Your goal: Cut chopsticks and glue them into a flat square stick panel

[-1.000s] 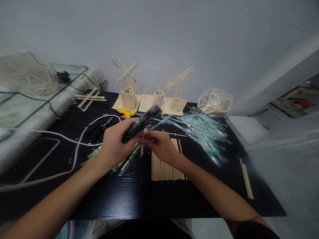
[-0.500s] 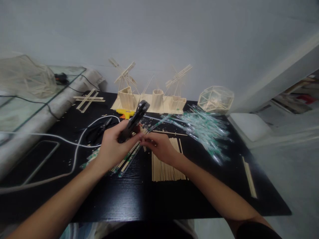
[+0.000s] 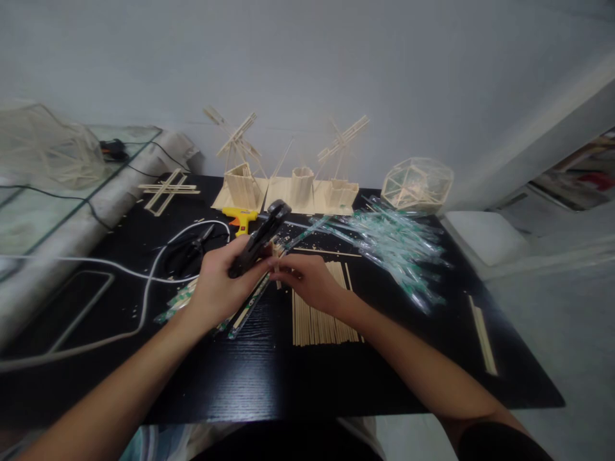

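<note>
My left hand (image 3: 223, 275) is wrapped round a black hand tool (image 3: 259, 240) with a rounded far end; its exact kind does not show. Beside that hand's thumb, the fingertips of my right hand (image 3: 310, 282) are pinched together on a small pale wooden piece (image 3: 275, 256), mostly hidden by the fingers. Below my hands lie plastic-wrapped sticks (image 3: 247, 314) with green print. A flat row of bare wooden sticks (image 3: 324, 320) lies on the black table (image 3: 230, 384), partly under my right wrist.
Behind my hands are a yellow glue gun (image 3: 240, 218) and wooden stick models (image 3: 243, 186). Black scissors (image 3: 189, 250) and a white cable (image 3: 144, 307) lie to the left. Clear wrappers (image 3: 394, 246) are heaped right, near a stick-frame polyhedron (image 3: 417, 186) and loose sticks (image 3: 482, 336).
The view has shifted slightly. Both hands keep nearly the same pose, with the black tool still in my left hand and my right fingers still pinched at its thumb.
</note>
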`<state>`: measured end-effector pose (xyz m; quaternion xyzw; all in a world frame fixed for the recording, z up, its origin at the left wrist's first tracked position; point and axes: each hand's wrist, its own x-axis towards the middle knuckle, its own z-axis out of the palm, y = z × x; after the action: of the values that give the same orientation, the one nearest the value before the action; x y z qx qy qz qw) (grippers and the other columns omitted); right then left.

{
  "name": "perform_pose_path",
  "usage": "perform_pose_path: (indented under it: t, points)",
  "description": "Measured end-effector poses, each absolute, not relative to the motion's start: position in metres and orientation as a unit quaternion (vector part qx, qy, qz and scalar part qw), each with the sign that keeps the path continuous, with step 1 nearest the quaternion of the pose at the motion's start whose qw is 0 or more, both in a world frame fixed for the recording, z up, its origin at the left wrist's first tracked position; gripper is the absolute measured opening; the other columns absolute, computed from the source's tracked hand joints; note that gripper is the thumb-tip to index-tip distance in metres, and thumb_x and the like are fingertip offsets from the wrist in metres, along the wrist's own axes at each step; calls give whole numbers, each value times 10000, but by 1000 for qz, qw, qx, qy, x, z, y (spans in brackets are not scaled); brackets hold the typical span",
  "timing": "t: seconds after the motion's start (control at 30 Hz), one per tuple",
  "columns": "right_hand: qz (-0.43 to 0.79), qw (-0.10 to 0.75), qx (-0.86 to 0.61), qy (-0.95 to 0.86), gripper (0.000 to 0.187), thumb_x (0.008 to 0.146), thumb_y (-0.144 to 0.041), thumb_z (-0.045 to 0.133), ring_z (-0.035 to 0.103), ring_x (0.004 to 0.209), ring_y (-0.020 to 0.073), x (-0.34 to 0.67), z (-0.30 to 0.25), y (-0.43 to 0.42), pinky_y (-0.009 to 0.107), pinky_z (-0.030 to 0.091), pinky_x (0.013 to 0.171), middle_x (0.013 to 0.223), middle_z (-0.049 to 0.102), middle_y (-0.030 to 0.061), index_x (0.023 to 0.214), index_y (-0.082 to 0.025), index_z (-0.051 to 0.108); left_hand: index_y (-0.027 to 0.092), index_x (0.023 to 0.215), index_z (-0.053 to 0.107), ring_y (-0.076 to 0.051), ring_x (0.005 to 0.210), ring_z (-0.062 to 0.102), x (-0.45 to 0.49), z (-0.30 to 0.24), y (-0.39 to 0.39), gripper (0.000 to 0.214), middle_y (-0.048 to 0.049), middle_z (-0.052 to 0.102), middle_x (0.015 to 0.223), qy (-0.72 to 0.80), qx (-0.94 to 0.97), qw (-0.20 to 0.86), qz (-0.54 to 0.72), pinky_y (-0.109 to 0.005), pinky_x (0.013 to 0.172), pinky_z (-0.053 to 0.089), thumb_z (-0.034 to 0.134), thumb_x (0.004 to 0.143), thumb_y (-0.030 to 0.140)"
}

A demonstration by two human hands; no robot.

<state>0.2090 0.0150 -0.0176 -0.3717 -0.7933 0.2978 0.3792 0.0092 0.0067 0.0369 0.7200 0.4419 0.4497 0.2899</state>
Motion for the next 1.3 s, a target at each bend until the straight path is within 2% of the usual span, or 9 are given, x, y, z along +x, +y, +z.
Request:
perform_pose_path:
  t: [0.23,0.43,0.6,0.7,0.83,0.9,1.0,1.2,1.3]
  points:
    - [284,342,-383,-810,236,1009,-348,685,545,665,128,211,-7,14,253,398,666,725,637,-12,841,-189,732,196,902,721,-166,748,654,8,36,8,217,-10,732,841,454,733,276,425,-278,736,547,741,871,409]
    - [315,349,-378,-797,289,1040,-390,634,469,596,102,211,-8,13,240,370,626,636,549,-44,888,-180,762,199,902,715,-163,754,657,6,34,8,180,-8,734,848,441,740,279,425,-281,747,540,734,884,377]
    - [356,372,-377,-770,345,1008,-449,674,511,616,110,208,-6,14,261,437,668,644,585,-36,795,-185,740,198,914,731,-166,770,662,6,36,8,219,-2,733,863,479,702,284,444,-292,772,552,773,863,407]
    - [513,389,-364,-673,305,915,-500,770,672,727,149,206,1,11,303,558,743,796,727,9,878,-197,768,200,930,726,-147,711,642,6,43,12,242,9,732,865,508,606,353,500,-297,736,555,830,820,388]
    - [696,378,-295,-534,314,841,-386,849,774,803,191,205,16,4,340,645,776,937,792,56,1065,-180,771,174,958,731,-131,698,636,7,49,24,239,-17,765,970,494,417,506,571,-259,598,533,861,775,252]
    - [725,379,-277,-505,354,870,-323,826,780,761,180,206,25,1,319,657,743,937,799,58,1182,-177,747,149,938,752,-125,729,656,7,50,29,186,-34,764,974,496,339,553,577,-210,556,533,841,775,160]
    - [746,373,-256,-488,379,916,-275,785,772,712,156,207,37,-4,282,657,705,906,798,47,1280,-189,720,107,924,776,-86,624,628,8,49,32,122,-43,732,842,494,277,606,558,-144,493,523,766,814,57]
    - [768,370,-220,-475,272,936,-315,771,769,761,163,209,47,-11,279,648,687,984,793,76,1163,-166,766,49,919,743,-115,529,625,16,40,29,134,-64,686,754,435,251,690,520,-195,465,567,620,896,2]
    - [742,388,-205,-507,237,957,-253,730,700,675,95,210,48,-13,186,522,550,1007,788,63,1185,-207,778,34,953,733,-124,501,616,21,35,30,125,-58,660,700,441,218,717,493,-201,425,551,611,922,30]
